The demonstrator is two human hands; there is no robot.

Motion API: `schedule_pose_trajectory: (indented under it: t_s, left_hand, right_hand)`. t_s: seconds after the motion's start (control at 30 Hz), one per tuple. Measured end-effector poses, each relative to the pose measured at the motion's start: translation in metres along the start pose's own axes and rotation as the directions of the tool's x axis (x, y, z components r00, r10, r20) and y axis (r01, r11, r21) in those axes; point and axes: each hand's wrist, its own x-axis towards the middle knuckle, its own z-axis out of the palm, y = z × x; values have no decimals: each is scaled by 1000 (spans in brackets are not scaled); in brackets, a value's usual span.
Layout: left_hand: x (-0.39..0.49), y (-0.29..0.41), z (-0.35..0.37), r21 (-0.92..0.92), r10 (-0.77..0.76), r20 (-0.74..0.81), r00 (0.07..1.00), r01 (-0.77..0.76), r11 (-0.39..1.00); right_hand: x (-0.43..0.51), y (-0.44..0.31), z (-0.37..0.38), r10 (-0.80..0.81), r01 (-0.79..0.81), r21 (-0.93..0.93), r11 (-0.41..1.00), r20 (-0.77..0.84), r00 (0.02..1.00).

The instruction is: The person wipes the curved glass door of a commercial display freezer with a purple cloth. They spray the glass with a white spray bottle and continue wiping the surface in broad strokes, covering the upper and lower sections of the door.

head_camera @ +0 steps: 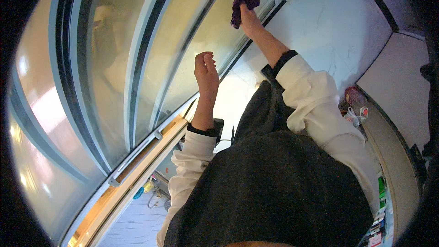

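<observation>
My right hand [249, 20] grips a bunched dark purple cloth [245, 5] near the far end of a frosted glass door panel [219, 37]; whether the cloth touches the glass I cannot tell. My left hand [206, 70] is raised before the same panel with its fingers curled in, and I see nothing in it. Dark and pale bars run across the glass, and a metal handle [135, 159] is fixed along the door's edge.
A pale marble-look tiled floor [319, 24] lies beyond my right arm. A large plastic bottle [355, 96] and a clear plastic bag [352, 116] stand by the wall at right. Behind the door's edge, a hose [152, 202] and a yellow item [148, 187] show.
</observation>
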Motion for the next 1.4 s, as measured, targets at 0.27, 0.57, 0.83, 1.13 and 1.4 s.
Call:
schedule_pose_trajectory:
  t_s: [0.27, 0.57, 0.83, 1.13, 1.4]
  left_hand:
    - [-46, -39, -53, -39, -20, -80, 997, 17, 999]
    - [-89, -81, -94, -75, -114, -141, 983, 105, 992]
    - [-115, -99, -120, -141, -183, -223, 958, 155, 978]
    - [-138, -134, -134, -288, -334, -246, 910, 261, 921]
    - [-150, -157, -144, -341, -366, -281, 887, 264, 902]
  right_hand:
    - [-115, 25, 55, -487, 647, -433, 628, 430, 760]
    - [-131, 78, 35, -51, 160, -516, 841, 220, 974]
    - [-198, 137, 78, -547, 712, -476, 517, 456, 702]
    - [-179, 161, 52, -326, 496, -677, 544, 374, 868]
    - [-242, 197, 81, -257, 930, -341, -140, 919, 298]
